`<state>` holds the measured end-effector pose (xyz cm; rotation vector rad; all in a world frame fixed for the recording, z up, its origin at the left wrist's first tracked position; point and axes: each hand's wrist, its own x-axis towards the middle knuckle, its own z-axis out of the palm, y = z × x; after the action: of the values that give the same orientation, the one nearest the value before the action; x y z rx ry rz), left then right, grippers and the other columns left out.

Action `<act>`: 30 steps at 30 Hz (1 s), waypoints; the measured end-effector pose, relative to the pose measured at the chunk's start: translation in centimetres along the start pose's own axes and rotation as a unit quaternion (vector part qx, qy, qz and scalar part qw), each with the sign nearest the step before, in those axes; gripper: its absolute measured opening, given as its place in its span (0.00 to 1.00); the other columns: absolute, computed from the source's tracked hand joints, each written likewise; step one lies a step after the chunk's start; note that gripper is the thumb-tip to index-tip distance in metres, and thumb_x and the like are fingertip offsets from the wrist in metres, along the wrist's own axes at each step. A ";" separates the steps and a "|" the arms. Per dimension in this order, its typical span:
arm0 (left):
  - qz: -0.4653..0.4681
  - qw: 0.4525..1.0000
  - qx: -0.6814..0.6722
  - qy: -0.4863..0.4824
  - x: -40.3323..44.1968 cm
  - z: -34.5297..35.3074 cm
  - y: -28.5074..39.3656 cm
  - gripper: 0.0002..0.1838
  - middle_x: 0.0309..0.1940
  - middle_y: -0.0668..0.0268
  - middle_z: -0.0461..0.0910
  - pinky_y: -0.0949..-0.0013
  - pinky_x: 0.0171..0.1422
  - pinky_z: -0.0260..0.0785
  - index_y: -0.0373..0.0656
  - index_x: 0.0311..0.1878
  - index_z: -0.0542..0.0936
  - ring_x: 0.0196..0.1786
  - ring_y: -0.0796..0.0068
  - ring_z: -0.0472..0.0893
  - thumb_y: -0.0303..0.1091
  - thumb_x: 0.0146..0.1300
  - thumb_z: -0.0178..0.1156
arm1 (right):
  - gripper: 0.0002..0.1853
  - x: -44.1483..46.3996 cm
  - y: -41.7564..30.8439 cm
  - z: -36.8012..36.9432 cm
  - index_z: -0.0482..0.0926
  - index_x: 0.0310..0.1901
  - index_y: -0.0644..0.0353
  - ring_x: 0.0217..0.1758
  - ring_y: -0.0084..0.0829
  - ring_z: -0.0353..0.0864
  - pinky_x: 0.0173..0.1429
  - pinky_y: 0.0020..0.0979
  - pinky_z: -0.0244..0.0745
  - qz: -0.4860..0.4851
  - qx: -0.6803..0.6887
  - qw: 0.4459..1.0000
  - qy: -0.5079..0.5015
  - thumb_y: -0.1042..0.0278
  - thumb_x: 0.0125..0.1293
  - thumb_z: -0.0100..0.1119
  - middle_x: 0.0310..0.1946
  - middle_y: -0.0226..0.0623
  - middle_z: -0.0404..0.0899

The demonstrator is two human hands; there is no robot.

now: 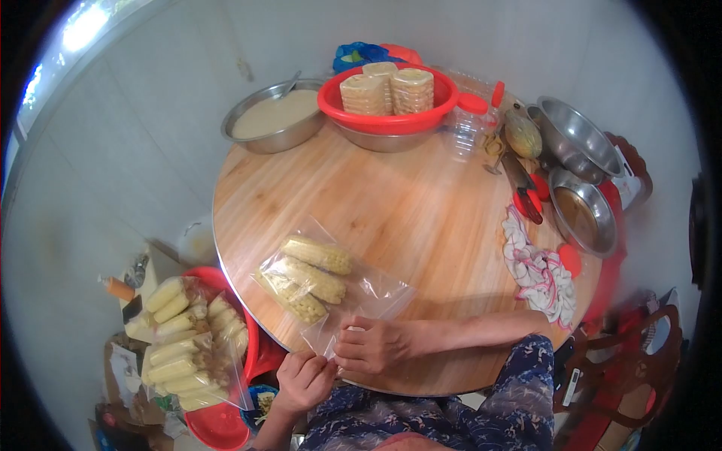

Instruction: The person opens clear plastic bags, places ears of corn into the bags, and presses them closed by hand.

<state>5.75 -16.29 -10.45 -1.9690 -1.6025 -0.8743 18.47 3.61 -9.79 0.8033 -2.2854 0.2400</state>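
Several pale yellow corn cobs point(312, 279) lie side by side in a clear plastic bag point(378, 292) on the round wooden table, near its front left edge. The bag's open end points toward the front right. My left hand point(304, 382) is closed on the near edge of the bag, just off the table's front edge. Beside it, touching or nearly so, my right hand point(368, 345) is also closed on the bag's edge, its forearm lying across the table front.
Bagged corn point(180, 364) fills a red basin point(253, 338) at lower left. Along the back of the table point(421, 195) stand a metal bowl of pale grains point(274, 114), a red basin with stacked packs point(387, 120) and jars point(468, 124). Metal bowls point(583, 214) and a cloth point(538, 274) are right.
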 end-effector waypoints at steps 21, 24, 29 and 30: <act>0.020 0.998 -0.025 -0.056 0.0 -0.7 -0.7 0.15 0.33 0.65 0.79 0.65 0.33 0.71 0.40 0.36 0.82 0.37 0.64 0.80 0.28 0.41 0.68 | 0.07 -0.9 1.8 0.4 0.73 0.33 0.55 0.39 0.31 0.75 0.45 0.33 0.73 -0.057 -0.036 0.997 0.027 0.64 0.56 0.57 0.33 0.32 0.72; 0.002 0.999 -0.011 -0.052 0.2 -1.0 -1.0 0.14 0.32 0.65 0.78 0.63 0.33 0.71 0.40 0.36 0.82 0.36 0.63 0.80 0.29 0.43 0.68 | 0.07 -2.1 2.8 -0.4 0.74 0.34 0.56 0.41 0.32 0.76 0.48 0.34 0.75 -0.061 -0.042 0.997 -0.012 0.64 0.57 0.58 0.34 0.31 0.72; -0.033 0.998 -0.023 -0.049 -0.2 -1.6 -1.2 0.12 0.31 0.61 0.78 0.59 0.35 0.72 0.36 0.35 0.82 0.34 0.59 0.79 0.23 0.43 0.69 | 0.09 -3.1 3.8 -2.1 0.77 0.42 0.60 0.48 0.33 0.80 0.56 0.36 0.79 -0.046 -0.034 0.997 -0.053 0.70 0.62 0.60 0.41 0.32 0.77; -0.047 0.997 -0.028 -0.057 -0.2 -1.6 -1.1 0.12 0.31 0.61 0.78 0.59 0.35 0.72 0.36 0.35 0.82 0.34 0.59 0.79 0.23 0.43 0.69 | 0.09 -3.7 4.0 -1.8 0.77 0.42 0.60 0.48 0.33 0.80 0.56 0.36 0.79 -0.041 -0.019 0.997 -0.055 0.70 0.62 0.60 0.41 0.32 0.77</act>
<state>4.31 -17.29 -9.55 -2.0301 -1.7647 -0.8657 19.17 9.24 -10.73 0.9090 -2.3447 0.1177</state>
